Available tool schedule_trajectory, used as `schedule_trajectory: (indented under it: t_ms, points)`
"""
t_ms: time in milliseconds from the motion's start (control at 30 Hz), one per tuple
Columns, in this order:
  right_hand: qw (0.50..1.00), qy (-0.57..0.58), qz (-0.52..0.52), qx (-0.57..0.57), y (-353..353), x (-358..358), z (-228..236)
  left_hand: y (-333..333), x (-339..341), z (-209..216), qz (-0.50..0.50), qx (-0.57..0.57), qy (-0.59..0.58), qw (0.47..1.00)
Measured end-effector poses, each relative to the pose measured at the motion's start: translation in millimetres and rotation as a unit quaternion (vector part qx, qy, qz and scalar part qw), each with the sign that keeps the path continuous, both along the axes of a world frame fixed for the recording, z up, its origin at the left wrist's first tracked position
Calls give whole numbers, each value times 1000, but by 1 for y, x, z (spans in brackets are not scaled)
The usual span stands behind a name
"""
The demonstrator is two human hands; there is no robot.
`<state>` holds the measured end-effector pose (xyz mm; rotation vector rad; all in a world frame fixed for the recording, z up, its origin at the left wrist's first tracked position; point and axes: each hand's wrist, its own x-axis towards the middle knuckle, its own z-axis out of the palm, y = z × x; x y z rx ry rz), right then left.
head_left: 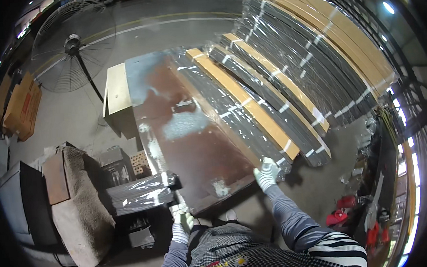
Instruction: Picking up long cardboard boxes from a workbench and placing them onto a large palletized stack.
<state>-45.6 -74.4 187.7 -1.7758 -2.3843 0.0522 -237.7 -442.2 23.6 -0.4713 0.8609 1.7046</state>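
In front of me is a table with a worn brown top (175, 153), patched with pale grey. My left hand (182, 219), in a white glove, is at its near left corner. Its fingers are curled at the lower end of a whitish edge strip (155, 149); what they hold is too small to make out. At the near right corner, my gloved right hand (267, 174) rests with thumb and fingers apart, beside a plastic-wrapped dark bundle (229, 113) lying along the table's right side. A shorter wrapped dark bundle (141, 192) juts in from the left.
More long wrapped bundles with tan cardboard (282, 92) lie to the right, before a large wrapped stack (312, 64). A carpet-covered support (81, 210) stands at left. Behind are a pedestal fan (72, 44), a pale box (118, 90) and cartons (23, 108). Red items (337, 217) lie at lower right.
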Motion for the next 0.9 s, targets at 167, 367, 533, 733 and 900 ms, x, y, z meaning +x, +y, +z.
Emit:
schedule_trajectory:
  t_ms: [167,367,533,733,900]
  points:
    - [992,-104,-36,-66,27,78,-40,58,61,-9,-158,-105,-8,982]
    - [993,-41,61,-88,85,121,-27,168,101,0,-269,-104,104,952]
    - [996,-72,43,-34,82,108,-33,256,155,41,-217,-72,187,955]
    - [978,-18,103,-181,89,109,-61,325,233,95,-114,-63,197,972]
    - [953,86,221,-189,67,206,-41,267,279,99,-260,65,29,963]
